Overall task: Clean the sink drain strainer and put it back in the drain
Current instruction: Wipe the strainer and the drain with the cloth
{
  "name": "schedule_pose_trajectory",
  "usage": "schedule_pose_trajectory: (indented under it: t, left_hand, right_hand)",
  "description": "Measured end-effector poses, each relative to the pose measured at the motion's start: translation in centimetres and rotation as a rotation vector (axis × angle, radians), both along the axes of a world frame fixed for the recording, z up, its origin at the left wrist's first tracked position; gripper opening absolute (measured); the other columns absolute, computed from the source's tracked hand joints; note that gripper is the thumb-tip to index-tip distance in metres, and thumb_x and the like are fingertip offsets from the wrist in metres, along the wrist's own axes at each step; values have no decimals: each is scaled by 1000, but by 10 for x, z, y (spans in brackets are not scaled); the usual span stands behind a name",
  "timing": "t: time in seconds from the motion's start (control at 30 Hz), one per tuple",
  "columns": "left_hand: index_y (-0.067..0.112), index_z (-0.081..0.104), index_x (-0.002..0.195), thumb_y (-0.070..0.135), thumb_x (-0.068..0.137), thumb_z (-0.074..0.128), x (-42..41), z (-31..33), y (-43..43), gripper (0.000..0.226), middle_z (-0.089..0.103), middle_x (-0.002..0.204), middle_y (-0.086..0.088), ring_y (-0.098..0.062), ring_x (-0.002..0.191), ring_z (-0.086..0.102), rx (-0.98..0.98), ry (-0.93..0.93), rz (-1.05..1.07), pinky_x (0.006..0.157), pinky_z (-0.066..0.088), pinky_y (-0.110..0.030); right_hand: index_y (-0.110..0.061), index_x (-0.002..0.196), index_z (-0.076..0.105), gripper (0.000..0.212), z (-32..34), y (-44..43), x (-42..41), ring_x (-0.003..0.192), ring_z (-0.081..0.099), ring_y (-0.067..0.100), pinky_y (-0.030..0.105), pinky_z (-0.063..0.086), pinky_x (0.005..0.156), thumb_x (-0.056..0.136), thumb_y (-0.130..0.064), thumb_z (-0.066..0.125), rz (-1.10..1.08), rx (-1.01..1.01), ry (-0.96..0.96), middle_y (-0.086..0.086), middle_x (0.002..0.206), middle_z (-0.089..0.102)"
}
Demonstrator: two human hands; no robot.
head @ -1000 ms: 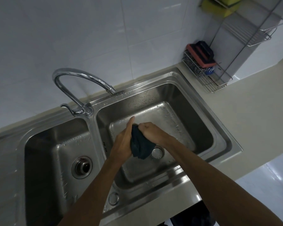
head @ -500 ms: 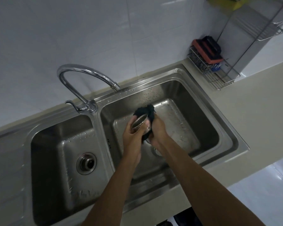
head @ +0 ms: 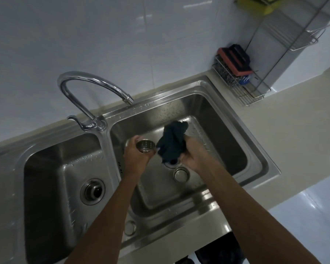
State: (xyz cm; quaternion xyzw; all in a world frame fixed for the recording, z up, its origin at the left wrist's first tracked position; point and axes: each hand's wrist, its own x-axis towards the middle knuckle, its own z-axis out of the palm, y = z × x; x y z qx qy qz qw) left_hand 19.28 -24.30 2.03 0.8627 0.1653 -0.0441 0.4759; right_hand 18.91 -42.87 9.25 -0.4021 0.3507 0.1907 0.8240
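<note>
Grips the strainer (head: pixel 146 147) in the left hand (head: pixel 136 158), fingers (head: pixel 134 139) curled round its rim and side. A small steel cup, shiny, tilted so that the perforated bottom and wall face the camera, with rows of tiny holes and a brighter glint low on the wall. Held up over the right basin, left of the drain (head: pixel 181 174) and clear of it, just beside the cloth but apart from it.

Clenches a dark, bunched cloth (head: pixel 172 145) in the right hand (head: pixel 194 158), fingers wrapped into the folds and mostly hidden by them, with a loose end hanging near the drain.

Below both hands, a double steel sink (head: pixel 259 155), beaded with droplets along the rim and back wall. In the left basin, a second drain (head: pixel 92 191). At the back between the basins, a curved chrome tap (head: pixel 91 88), spout over the right basin's back edge. All round, a pale counter (head: pixel 293 134). At its back right corner, a wire rack (head: pixel 255 94) holding a red-and-black scrubber (head: pixel 233 59). Behind, a white tiled wall (head: pixel 122 39). At lower right, a glossy white floor (head: pixel 316 216).
</note>
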Motion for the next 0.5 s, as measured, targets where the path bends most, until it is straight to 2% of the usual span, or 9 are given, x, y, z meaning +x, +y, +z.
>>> schedule_pose_trajectory:
  t: [0.07,0.1,0.13,0.23,0.27,0.33,0.4,0.5]
  left_hand:
    - [25,41,142,29,65,93,-7,-12,-2,93,54,137,-7,-29,118,59,94,118,-54,98,53,-44]
    - [23,39,143,29,64,92,-11,-20,-4,96,51,139,-9,-31,119,58,162,181,-117,99,53,-47]
    - [19,39,143,27,63,91,-15,-29,-5,96,45,141,-11,-34,121,56,231,244,-192,101,51,-48]
    - [7,43,139,24,74,83,-28,-54,-9,78,29,144,-19,-40,126,49,417,416,-405,106,46,-42]
    - [5,42,139,25,80,80,-32,-61,-11,73,24,148,-23,-42,128,47,471,457,-458,108,44,-40]
    - [6,36,144,25,89,72,-39,-73,-14,69,18,152,-25,-41,131,43,568,504,-530,108,42,-40]
    - [9,32,146,24,93,66,-44,-83,-16,64,21,151,-23,-39,129,42,659,504,-575,105,44,-42]
    - [12,29,147,25,96,59,-49,-91,-22,61,28,147,-19,-36,127,43,770,508,-618,101,46,-43]
  right_hand:
    - [0,112,64,27,2,-23,10,95,65,33,52,48,99,107,-18,44,-63,4,-69,24,116,66]
    - [-1,113,64,26,3,-34,14,97,62,32,51,45,102,107,-16,43,-93,-21,-70,24,117,63]
    - [-1,118,63,27,2,-45,16,99,61,32,48,47,99,108,-16,42,-108,-54,-60,25,120,62]
    - [-1,135,56,34,0,-71,14,97,65,30,38,58,72,107,-16,45,-147,-156,-6,23,131,62]
    - [0,137,55,35,-2,-79,13,100,65,31,38,58,70,107,-15,45,-154,-181,11,23,133,61]
    - [0,137,55,35,-8,-90,12,113,63,35,43,58,83,107,-15,46,-155,-229,83,24,135,60]
    - [0,136,55,35,-16,-99,11,120,60,37,47,53,98,107,-15,46,-156,-269,185,24,136,59]
    - [1,136,55,33,-30,-107,4,118,61,40,50,53,97,107,-13,45,-145,-323,253,25,132,60]
